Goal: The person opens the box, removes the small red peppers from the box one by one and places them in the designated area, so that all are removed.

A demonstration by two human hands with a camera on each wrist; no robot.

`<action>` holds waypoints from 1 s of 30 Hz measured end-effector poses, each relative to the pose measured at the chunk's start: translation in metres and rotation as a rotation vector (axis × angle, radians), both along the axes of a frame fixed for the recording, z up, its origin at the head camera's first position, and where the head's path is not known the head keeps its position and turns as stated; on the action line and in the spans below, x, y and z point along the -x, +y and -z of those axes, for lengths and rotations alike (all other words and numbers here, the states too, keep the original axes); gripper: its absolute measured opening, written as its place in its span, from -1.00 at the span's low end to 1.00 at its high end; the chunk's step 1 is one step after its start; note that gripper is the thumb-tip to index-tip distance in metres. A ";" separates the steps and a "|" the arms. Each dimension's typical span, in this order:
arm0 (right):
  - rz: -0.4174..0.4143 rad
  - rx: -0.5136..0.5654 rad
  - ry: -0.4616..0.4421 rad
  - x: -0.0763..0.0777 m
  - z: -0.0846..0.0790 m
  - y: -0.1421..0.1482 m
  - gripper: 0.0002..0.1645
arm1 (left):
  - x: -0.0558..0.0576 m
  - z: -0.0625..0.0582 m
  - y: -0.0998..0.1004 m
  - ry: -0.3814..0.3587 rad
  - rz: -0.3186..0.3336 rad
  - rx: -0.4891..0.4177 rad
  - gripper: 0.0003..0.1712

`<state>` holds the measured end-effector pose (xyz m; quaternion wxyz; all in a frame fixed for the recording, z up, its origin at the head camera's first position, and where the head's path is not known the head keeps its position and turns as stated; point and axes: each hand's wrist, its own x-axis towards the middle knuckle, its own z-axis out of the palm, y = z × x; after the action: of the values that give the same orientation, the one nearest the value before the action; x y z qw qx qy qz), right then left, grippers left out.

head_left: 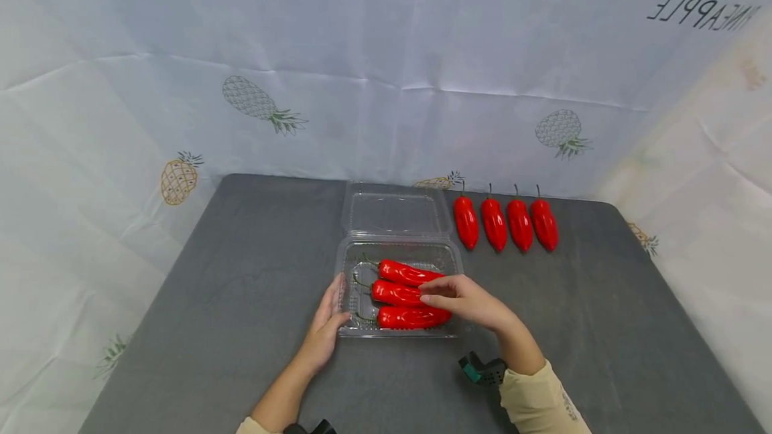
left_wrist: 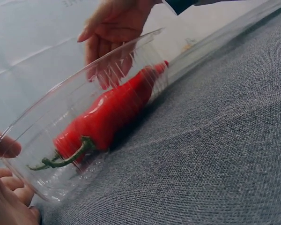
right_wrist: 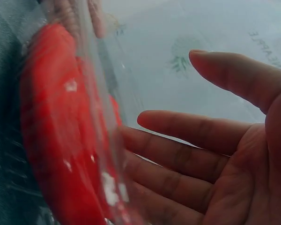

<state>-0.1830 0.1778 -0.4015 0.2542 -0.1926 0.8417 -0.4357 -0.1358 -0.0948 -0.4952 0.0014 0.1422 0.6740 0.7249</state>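
A transparent plastic clamshell box (head_left: 398, 333) lies with its lid folded back on the table. Inside it are three shiny red peppers, (head_left: 407, 273) the farthest one, stems toward the left. My left hand (head_left: 318, 339) holds the box's left side, thumb at the rim and fingers around the outer wall. Over the right part of the box is my right hand (head_left: 473, 300), its fingers loosely extended above the middle pepper (head_left: 392, 293) and partly hiding it. The right wrist view shows the thumb (right_wrist: 234, 75) apart from the fingers and nothing in the palm.
Several more red peppers (head_left: 493, 225) lie in a row at the back right of the grey table (head_left: 241, 273), stems pointing away. The open lid (head_left: 395, 209) reaches back toward the pineapple-print cloth (head_left: 392, 32) behind the table.
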 end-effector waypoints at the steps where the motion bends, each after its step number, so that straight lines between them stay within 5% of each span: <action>1: -0.008 -0.005 0.000 0.000 0.001 -0.001 -0.49 | 0.000 0.000 0.000 -0.001 -0.001 0.002 -0.24; 11: -0.035 -0.040 0.034 0.000 0.004 -0.014 -0.57 | 0.000 -0.002 0.001 -0.005 -0.007 -0.002 -0.24; 30: -0.277 -0.166 0.075 0.007 0.000 -0.029 -0.57 | -0.001 -0.001 0.002 -0.008 -0.010 -0.002 -0.24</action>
<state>-0.1899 0.1485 -0.4015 0.2952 -0.3013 0.8492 -0.3178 -0.1349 -0.0928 -0.4943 0.0003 0.1361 0.6738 0.7262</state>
